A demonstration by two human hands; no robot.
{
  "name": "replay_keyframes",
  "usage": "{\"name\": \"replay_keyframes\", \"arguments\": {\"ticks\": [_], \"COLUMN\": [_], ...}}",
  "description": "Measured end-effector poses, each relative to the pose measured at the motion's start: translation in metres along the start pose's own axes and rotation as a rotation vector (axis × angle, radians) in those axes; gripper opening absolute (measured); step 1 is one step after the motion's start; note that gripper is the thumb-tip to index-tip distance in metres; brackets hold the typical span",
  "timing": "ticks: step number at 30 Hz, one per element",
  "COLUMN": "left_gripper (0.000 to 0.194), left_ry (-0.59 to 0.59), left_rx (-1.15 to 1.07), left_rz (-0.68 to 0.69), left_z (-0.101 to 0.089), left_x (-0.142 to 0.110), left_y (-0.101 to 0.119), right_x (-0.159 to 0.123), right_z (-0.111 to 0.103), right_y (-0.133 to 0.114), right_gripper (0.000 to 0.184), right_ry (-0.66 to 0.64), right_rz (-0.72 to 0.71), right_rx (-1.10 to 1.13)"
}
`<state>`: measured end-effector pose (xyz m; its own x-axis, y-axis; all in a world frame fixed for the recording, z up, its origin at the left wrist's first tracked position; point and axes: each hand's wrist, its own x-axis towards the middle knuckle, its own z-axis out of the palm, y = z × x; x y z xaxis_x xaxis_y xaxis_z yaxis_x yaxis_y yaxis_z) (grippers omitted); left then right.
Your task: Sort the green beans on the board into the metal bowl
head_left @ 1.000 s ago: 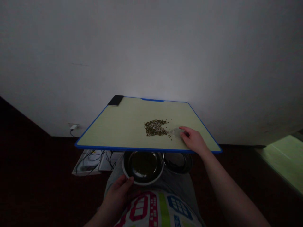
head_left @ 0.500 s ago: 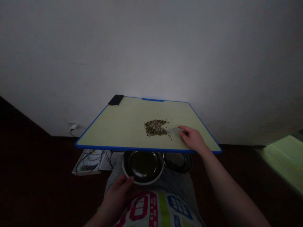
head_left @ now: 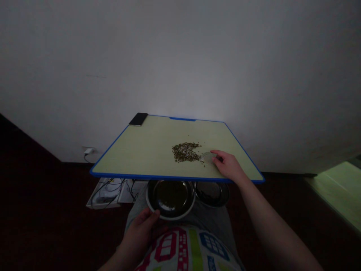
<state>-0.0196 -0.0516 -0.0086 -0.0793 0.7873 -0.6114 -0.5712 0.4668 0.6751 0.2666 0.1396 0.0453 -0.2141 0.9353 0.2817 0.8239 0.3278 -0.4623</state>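
Loose grains (head_left: pixel 180 153) — round, glossy bowl (head_left: pixel 175 218)

The table (head_left: pixel 141 150) hides part of the larger bowl (head_left: pixel 170 214) — grains (head_left: pixel 181 153) too small to identify.

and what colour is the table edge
Blue; the table edge shows best in the head view.

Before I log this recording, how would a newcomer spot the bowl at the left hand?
Find the blue-edged table. Just below its near edge is a pale-rimmed bowl. The left hand touches its rim, but not the neighbouring bowl.
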Motion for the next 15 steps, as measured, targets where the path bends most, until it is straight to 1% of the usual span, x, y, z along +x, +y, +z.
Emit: {"name": "replay_keyframes", "arguments": {"ticks": [3,8,11,15], "left_gripper": [0.016,0.013,0.011,0.014], "left_ry": [-0.025,0.021,0.009,0.007], "left_rx": [0.01,0.005,0.001,-0.011], "left_rz": [0.0,0.008,0.004,-0.002], "left_z": [0.0,0.007,0.009,0.008], "left_x": [-0.001,-0.004,-0.006,-0.007], "left_y": [0.0,0.005,0.008,0.007], "right_x": [-0.002,-0.008,-0.009,-0.008], "right_z": [-0.001,-0.002,-0.002,0.0], "right_y": [0.002,0.006,0.006,0.003], "right_gripper": [0.038,0.039,0.039,0.039], "right_ry": [0.016,0.016,0.008,0.005], "right_rz": [0.006,0.005,-0.012,-0.023], "right_rx": [0.003,0.034,0.051,0.048]}}
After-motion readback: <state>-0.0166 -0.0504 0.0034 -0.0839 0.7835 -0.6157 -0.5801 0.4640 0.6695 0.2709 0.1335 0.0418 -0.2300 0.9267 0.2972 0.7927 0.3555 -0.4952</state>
